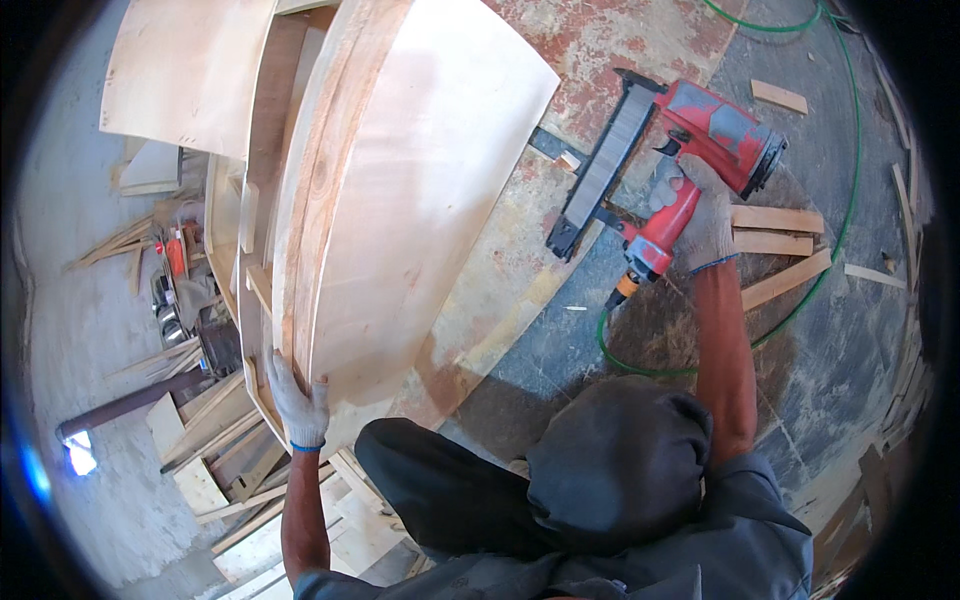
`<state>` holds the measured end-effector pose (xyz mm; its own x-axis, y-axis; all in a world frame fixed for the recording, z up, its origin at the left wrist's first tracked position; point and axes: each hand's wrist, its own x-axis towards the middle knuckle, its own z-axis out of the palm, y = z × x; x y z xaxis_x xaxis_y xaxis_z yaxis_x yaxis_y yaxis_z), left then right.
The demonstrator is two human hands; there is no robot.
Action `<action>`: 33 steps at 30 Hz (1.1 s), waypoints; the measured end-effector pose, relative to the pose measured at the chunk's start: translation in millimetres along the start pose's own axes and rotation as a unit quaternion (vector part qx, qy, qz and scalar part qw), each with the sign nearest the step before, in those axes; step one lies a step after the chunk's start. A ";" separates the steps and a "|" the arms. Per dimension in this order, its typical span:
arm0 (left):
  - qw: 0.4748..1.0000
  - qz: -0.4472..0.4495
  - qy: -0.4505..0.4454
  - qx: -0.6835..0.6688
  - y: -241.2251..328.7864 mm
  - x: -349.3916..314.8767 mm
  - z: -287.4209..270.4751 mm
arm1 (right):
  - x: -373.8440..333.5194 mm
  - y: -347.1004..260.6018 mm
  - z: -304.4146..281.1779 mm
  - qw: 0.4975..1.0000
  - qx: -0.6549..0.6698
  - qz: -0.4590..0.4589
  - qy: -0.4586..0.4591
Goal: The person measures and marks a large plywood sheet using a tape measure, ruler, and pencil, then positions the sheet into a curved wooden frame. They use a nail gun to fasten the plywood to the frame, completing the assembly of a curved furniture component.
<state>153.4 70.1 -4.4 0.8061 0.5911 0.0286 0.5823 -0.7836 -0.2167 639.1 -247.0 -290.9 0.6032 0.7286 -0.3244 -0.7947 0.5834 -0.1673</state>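
My right hand (708, 205), in a pale knit glove, is closed round the handle of a red and grey pneumatic nail gun (715, 125). Its long silver magazine points toward a curved plywood panel (430, 170), apart from it. A green air hose (640, 371) runs from the handle's orange-banded end. My left hand (300, 405), gloved too, grips the near end of the panel's wooden edge strip (335, 170), thumb on the panel side and fingers over the edge. Part of its fingers is hidden. The panel forms one side of a wooden frame standing on edge.
Wood strips (780, 244) lie on the dark floor right of my right hand. A paint-stained board (500, 270) lies under the panel. At left are scrap wood (225, 430), a brown pipe (130, 403) and an orange tool (177, 255). My dark-clothed knees (440, 480) are close below.
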 end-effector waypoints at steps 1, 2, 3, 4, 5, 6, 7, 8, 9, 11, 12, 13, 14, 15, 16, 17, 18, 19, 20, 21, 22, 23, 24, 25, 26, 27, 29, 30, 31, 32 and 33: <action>1.000 -0.006 -0.008 -0.004 0.9 1.8 -1.4 | -4.2 -3.5 -4.1 0.997 -0.031 -0.027 0.072; 1.000 -0.008 -0.010 -0.005 1.6 3.8 -2.2 | -7.7 -7.1 -7.5 0.986 -0.062 -0.053 0.145; 1.000 -0.010 -0.013 -0.005 2.5 5.9 -2.9 | -11.3 -11.1 -11.8 0.969 -0.092 -0.078 0.216; 1.000 -0.013 -0.014 -0.005 3.5 7.6 -2.9 | -15.0 -13.8 -11.9 0.972 -0.074 -0.071 0.211; 1.000 -0.013 -0.015 -0.006 4.0 9.5 -2.5 | -20.0 -14.5 -11.3 0.961 -0.105 -0.083 0.241; 1.000 -0.013 -0.017 -0.006 4.2 11.3 -1.6 | -26.5 -16.0 -9.2 0.948 -0.136 -0.094 0.271; 1.000 -0.013 -0.016 -0.007 4.1 13.7 -0.1 | -33.4 -20.3 0.3 0.934 -0.167 -0.106 0.298; 1.000 -0.011 -0.011 -0.007 1.0 7.5 -1.6 | -43.6 -25.6 2.0 0.876 -0.366 -0.092 0.301; 1.000 -0.009 -0.007 -0.008 -4.4 0.0 -1.7 | -57.0 -32.9 0.7 0.780 -0.551 -0.074 0.289; 1.000 -0.004 -0.004 -0.006 -6.5 -3.3 0.2 | -74.7 -33.3 16.1 0.696 -0.668 -0.071 0.252; 1.000 -0.003 -0.005 -0.002 -3.1 -2.4 0.8 | -77.4 -20.8 35.4 0.740 -0.623 -0.086 0.239; 1.000 -0.001 -0.005 0.002 -1.1 0.0 -1.0 | -74.9 -8.3 55.5 0.782 -0.573 -0.102 0.224; 1.000 -0.003 -0.008 -0.001 -1.3 1.6 -1.7 | -63.4 2.7 66.8 0.874 -0.459 -0.048 0.154; 1.000 -0.006 -0.011 -0.004 -1.8 1.2 -2.8 | -44.4 14.7 73.1 0.940 -0.331 0.009 0.079; 1.000 -0.006 -0.014 -0.008 -2.0 4.3 -3.1 | -18.3 32.6 64.6 0.959 -0.277 0.040 0.044; 1.000 -0.002 -0.009 -0.017 -2.6 8.2 -2.6 | 12.7 52.6 51.9 0.973 -0.220 0.069 0.006; 1.000 -0.002 -0.004 -0.024 -5.4 6.9 0.2 | 41.9 70.9 51.0 0.976 -0.197 0.093 0.019; 0.999 -0.002 -0.003 -0.032 -7.6 5.2 1.3 | 65.9 88.1 51.7 0.977 -0.173 0.119 0.034; 0.999 -0.010 -0.010 -0.032 -5.1 7.0 0.5 | 86.6 102.5 50.5 0.978 -0.159 0.122 0.050; 0.999 -0.012 -0.007 -0.049 -6.3 7.6 2.3 | 105.5 114.4 49.5 0.979 -0.146 0.123 0.066; 0.998 -0.016 -0.005 -0.066 -8.3 6.1 4.2 | 117.1 124.1 47.8 0.979 -0.134 0.127 0.082; 0.996 -0.020 -0.003 -0.084 -8.9 4.4 6.2 | 123.8 129.6 46.8 0.980 -0.138 0.120 0.075; 0.997 -0.013 -0.001 -0.080 -8.1 4.3 5.8 | 128.9 133.7 44.7 0.981 -0.143 0.111 0.069; 0.997 -0.008 0.000 -0.076 -6.5 2.0 4.9 | 129.7 136.8 45.1 0.981 -0.149 0.106 0.064; 0.997 -0.003 0.000 -0.073 -5.5 0.3 4.7 | 128.3 137.8 43.6 0.982 -0.140 0.108 0.059; 0.998 -0.001 -0.002 -0.061 -6.7 -1.1 5.1 | 126.1 137.5 41.5 0.984 -0.132 0.110 0.054; 0.999 0.009 -0.006 -0.037 -9.5 0.1 3.0 | 126.8 138.4 34.4 0.986 -0.130 0.101 0.041; 0.999 0.011 -0.005 -0.038 -8.6 0.7 2.7 | 130.3 140.6 29.8 0.986 -0.137 0.090 0.034; 0.999 0.011 -0.004 -0.041 -9.2 0.8 3.3 | 131.4 142.3 30.2 0.986 -0.146 0.080 0.026; 0.999 0.012 -0.003 -0.043 -9.4 0.9 3.8 | 131.6 143.7 30.1 0.984 -0.158 0.079 0.038; 0.999 0.009 0.000 -0.050 -8.9 1.0 4.1 | 132.3 145.0 30.4 0.981 -0.170 0.077 0.051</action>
<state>148.6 78.4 -6.4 0.8171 0.5760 0.0255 0.5745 -0.8098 -0.1193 605.7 -55.0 -329.8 0.4781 0.7491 -0.4585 -0.8628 0.3029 -0.4048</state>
